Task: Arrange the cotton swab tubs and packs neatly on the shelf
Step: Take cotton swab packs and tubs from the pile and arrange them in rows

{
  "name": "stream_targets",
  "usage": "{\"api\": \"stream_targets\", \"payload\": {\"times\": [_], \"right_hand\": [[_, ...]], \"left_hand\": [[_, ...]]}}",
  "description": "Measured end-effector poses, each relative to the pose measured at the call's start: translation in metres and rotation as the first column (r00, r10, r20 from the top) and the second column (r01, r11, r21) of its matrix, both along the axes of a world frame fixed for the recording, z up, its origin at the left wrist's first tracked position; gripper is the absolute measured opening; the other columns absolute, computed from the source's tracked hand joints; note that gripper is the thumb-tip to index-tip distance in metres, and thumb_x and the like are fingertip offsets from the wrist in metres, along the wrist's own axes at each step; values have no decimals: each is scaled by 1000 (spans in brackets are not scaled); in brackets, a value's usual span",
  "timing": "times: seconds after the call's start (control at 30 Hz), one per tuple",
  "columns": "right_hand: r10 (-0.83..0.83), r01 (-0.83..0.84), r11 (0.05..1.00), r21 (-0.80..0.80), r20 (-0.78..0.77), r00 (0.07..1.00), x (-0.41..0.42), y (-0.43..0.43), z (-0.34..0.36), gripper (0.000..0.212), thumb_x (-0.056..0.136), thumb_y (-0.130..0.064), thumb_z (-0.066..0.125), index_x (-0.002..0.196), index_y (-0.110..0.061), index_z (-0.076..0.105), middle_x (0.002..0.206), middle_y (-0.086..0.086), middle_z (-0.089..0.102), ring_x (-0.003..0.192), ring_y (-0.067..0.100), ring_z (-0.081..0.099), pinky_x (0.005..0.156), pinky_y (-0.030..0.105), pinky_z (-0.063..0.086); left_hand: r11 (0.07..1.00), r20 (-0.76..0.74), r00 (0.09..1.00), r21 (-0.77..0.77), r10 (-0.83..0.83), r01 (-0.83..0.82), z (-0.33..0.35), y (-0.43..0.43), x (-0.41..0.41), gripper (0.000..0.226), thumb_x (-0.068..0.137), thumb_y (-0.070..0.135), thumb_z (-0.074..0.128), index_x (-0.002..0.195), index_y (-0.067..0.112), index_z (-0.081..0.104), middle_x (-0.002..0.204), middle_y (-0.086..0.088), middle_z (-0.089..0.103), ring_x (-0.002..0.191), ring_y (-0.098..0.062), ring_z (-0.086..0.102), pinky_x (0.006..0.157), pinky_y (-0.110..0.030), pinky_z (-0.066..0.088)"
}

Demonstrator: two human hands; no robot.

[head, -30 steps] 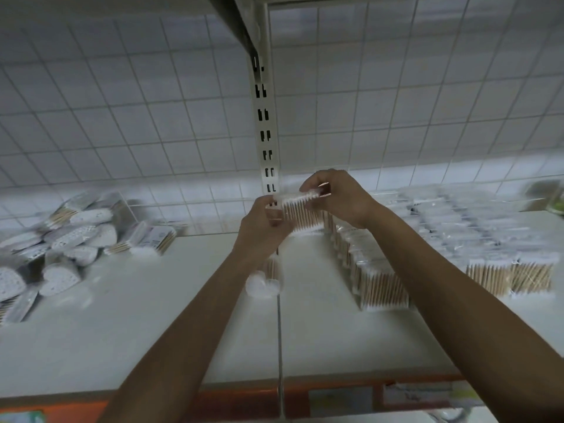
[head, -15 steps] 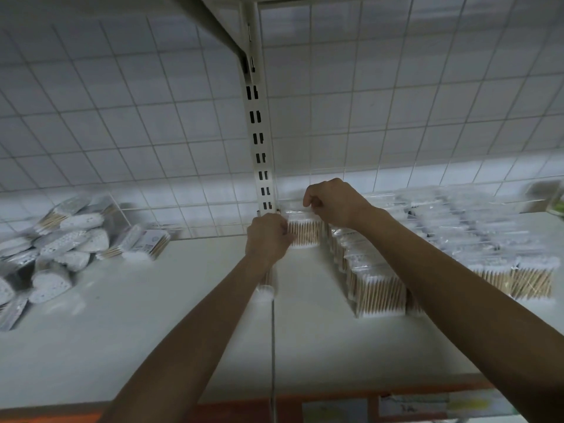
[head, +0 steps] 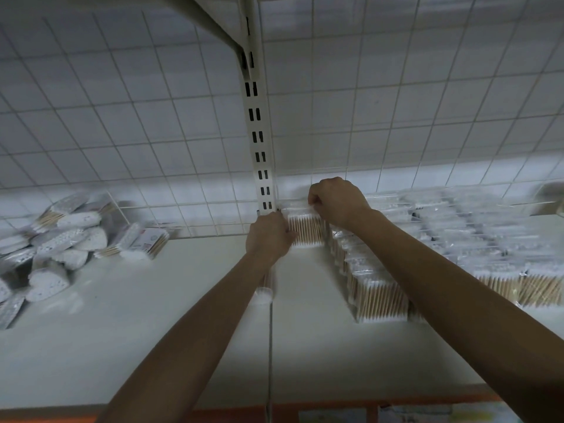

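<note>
Clear-wrapped pack (head: 305,228) gripped between left hand (head: 268,236) and right hand (head: 337,201), upright at the back of the shelf (head: 183,331). Roughly halfway, by the look of it: neat rows of packs (head: 378,288) to the right; heap of tubs (head: 55,248) at far left yet to sort.

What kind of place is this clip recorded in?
Probably a shop or stockroom: a white shelf with a slotted upright and wire-grid back, rows of identical cotton swab packs, and paper labels along the orange front edge.

White shelf (head: 122,346), tan swab packs (head: 378,297), white grid (head: 152,117).
</note>
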State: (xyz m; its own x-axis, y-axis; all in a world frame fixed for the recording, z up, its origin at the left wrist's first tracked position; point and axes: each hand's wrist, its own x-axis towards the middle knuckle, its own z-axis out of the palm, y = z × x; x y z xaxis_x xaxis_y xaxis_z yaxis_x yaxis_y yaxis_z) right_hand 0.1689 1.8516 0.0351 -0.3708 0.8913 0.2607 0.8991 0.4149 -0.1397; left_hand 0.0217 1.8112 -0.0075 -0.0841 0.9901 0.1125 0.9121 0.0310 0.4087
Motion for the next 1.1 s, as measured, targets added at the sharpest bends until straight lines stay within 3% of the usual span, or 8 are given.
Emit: {"api": "stream_targets", "payload": {"times": [0.27, 0.43, 0.57, 0.7, 0.77, 0.87, 0.97, 1.1], "right_hand": [[-21, 22, 1000, -12, 11, 1000, -1, -2, 5, 27, 86, -2, 54, 107, -16, 64, 106, 4, 64, 100, 22, 56, 80, 30, 47], [99, -98, 995, 22, -78, 992, -12, -39, 15, 26, 88, -9, 54, 112, -16, 61, 109, 4, 61, 103, 21, 56, 82, 30, 45], [239, -256, 958, -126, -137, 961, -30, -75, 5, 28, 88, -20, 57, 116, -17, 59, 114, 5, 61, 106, 23, 57, 87, 33, 47], [321, -353, 914, -198, -177, 930, -37, -92, -15, 33, 88, -26, 59, 119, -14, 58, 114, 6, 64, 105, 23, 59, 88, 37, 49], [365, -401, 893, -204, -194, 911, -37, -98, -25, 25, 87, -25, 57, 109, -15, 61, 106, 5, 65, 97, 23, 60, 83, 38, 50], [421, -472, 857, -208, -246, 873, -33, -108, -30, 26, 84, -26, 60, 109, -16, 59, 110, 4, 60, 101, 23, 56, 86, 38, 46], [509, -568, 808, -158, -299, 807, -26, -124, -28, 56, 80, -24, 69, 130, -16, 47, 134, 2, 45, 120, 20, 41, 98, 35, 38], [542, -577, 814, -62, -277, 794, -19, -139, -25, 64, 78, -24, 72, 135, -18, 44, 143, 1, 33, 128, 21, 32, 104, 36, 33]], "left_hand": [[1000, -66, 998, -5, -9, 8, 3, -2, -2, 27, 87, 34, 61, 70, 12, 58, 65, 2, 52, 75, -22, 64, 59, -26, 43], [997, -73, 995, 50, 68, -64, 19, -26, -18, 33, 90, 37, 57, 115, 17, 64, 112, -2, 66, 105, -22, 61, 88, -32, 46], [971, -87, 987, -185, 138, -152, 15, -46, -34, 56, 82, 57, 60, 127, 24, 54, 128, 2, 58, 118, -20, 53, 96, -31, 40], [936, -80, 975, -275, 206, -220, 10, -66, -34, 48, 83, 46, 62, 124, 23, 57, 127, -1, 59, 116, -23, 55, 92, -30, 40], [936, 0, 958, -210, 288, -281, 13, -76, -33, 31, 84, 38, 62, 108, 20, 66, 112, -3, 66, 103, -24, 61, 84, -28, 44], [927, 335, 864, -144, 375, -347, 16, -91, -37, 18, 85, 33, 63, 74, 19, 66, 82, -5, 70, 78, -22, 64, 72, -30, 52], [914, 646, 654, -198, 393, -354, 22, -108, -37, 22, 88, 30, 63, 78, 11, 65, 82, -11, 70, 72, -21, 67, 62, -29, 58], [913, 718, 566, -280, 405, -298, 32, -127, -29, 35, 95, 37, 54, 93, 5, 67, 89, -12, 72, 78, -20, 69, 75, -32, 58]]}}
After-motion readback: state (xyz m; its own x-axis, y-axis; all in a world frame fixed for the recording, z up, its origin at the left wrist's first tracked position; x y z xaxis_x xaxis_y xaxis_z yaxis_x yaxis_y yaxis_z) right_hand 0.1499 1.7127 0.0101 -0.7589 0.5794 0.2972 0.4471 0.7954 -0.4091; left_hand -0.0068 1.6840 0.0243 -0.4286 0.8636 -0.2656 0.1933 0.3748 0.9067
